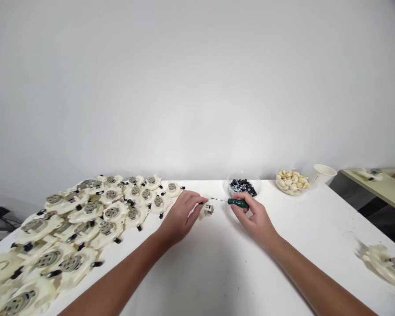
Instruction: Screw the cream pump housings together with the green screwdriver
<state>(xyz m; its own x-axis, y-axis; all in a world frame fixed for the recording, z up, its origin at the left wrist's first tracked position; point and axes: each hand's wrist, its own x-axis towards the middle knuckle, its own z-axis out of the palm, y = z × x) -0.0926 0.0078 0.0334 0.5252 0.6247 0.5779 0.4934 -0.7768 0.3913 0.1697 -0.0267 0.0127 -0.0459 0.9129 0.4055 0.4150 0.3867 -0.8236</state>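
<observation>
1. The small assembly (208,209) is on the counter (217,254) between the two hands; it looks cream-coloured and pale, with a boxy grey block and dark marks, its finer detail too small to tell.
2. The left hand (181,213) holds the small assembly at its left side, fingers and thumb nearly together, a small black piece (201,203) at the fingertips.
3. The right hand (255,218) grips a screwdriver (238,203) with a glossy dark green handle and thin metal shaft, its tip pointing left, near the small assembly.
4. Cream housings (112,212) with grey slotted discs and black pegs crowd the left side.
5. A clear bowl (259,184) holds shiny black pieces (243,186).
</observation>
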